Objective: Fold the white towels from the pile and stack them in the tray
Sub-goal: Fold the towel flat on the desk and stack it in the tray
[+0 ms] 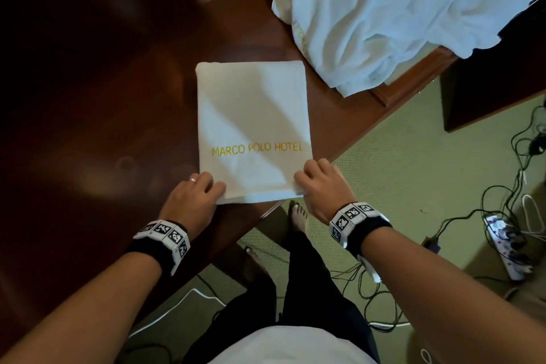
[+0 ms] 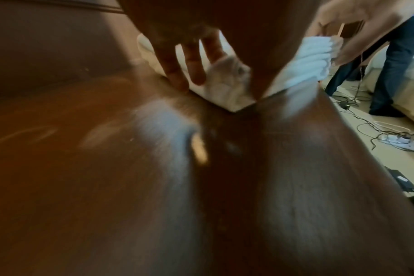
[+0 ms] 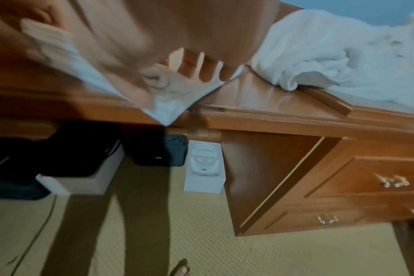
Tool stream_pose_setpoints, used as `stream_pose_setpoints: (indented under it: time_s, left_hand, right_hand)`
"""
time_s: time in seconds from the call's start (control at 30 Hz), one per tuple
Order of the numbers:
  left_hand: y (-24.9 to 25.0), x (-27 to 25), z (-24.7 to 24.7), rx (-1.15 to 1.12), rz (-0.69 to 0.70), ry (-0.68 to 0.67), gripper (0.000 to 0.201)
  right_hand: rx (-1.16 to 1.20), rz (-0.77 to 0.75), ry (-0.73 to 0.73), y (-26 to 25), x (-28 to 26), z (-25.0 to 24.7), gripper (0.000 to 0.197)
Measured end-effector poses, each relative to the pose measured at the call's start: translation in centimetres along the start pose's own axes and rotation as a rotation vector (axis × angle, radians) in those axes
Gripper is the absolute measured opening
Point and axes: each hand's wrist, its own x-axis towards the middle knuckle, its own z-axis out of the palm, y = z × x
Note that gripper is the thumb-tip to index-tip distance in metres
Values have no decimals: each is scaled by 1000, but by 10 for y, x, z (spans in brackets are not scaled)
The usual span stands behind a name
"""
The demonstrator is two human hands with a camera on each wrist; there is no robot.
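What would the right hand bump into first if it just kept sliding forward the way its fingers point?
The right hand already grips the folded towel at its near corner. Straight ahead lies only that towel, then bare table. The towel pile sits off to its right, probably out of line.

Folded towel (image 1: 254, 115) between fingers showing white, yellow "MARCO POLO HOTEL" lettering; desk (image 1: 103, 83) glowing dark reddish-brown; carpet (image 1: 413, 162) lying pale green; wristbands (image 1: 164, 238) showing black-and-white squares.

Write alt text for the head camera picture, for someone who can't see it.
Both hands, left hand and right hand, pinch the near corners of a folded white towel lettered MARCO POLO HOTEL on a dark wooden table. A pile of unfolded towels lies beyond, to the right.
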Motion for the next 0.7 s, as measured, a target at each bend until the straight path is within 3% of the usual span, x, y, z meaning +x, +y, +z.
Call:
stream_pose_setpoints:
  time_s: [0.07, 0.13, 0.27, 0.33, 0.43, 0.53, 0.63, 0.7]
  left_hand:
    - [-4, -2, 0, -24, 39, -93, 31]
    - [-8, 6, -7, -40, -49, -90, 48]
    - [-10, 36, -16, -334, -604, 77, 51]
    - [-4, 50, -11, -530, -791, 44, 62]
    - [8, 64, -10, -680, -942, 2, 62]
    - [6, 68, -11, -829, -997, -80, 65]
    - [7, 67, -25, -963, -911, -77, 73]
    - [15, 70, -39, -944, -843, -33, 62]
  right_hand:
    - [24, -15, -157, 4, -5, -3, 33]
    - [187, 98, -218, 8, 7, -10, 39]
    - [535, 540, 30, 14, 39, -7, 36]
    - [675, 713, -49, 8, 48, 0, 56]
    - [785, 815, -114, -5, 56, 5, 74]
    - [844, 889, -145, -9, 60, 5, 73]
    - [887, 929, -157, -4, 61, -9, 61]
    - [913, 942, -125, 0, 63, -25, 59]
